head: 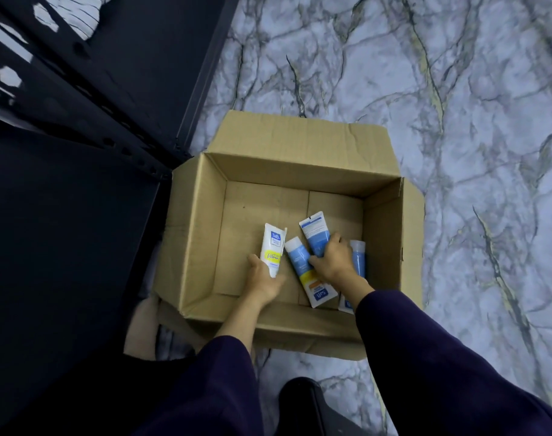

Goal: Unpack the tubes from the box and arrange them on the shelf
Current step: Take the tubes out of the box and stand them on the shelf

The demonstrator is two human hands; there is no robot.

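Inside box (300, 166), four tubes (300, 265), two in hands (265, 278).

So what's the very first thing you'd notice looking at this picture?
The open cardboard box on the marbled floor, with both hands inside it. The left hand grips a white-and-yellow tube, the right hand grips a blue tube, and two more tubes lie beside them. A dark shelf stands at the left.
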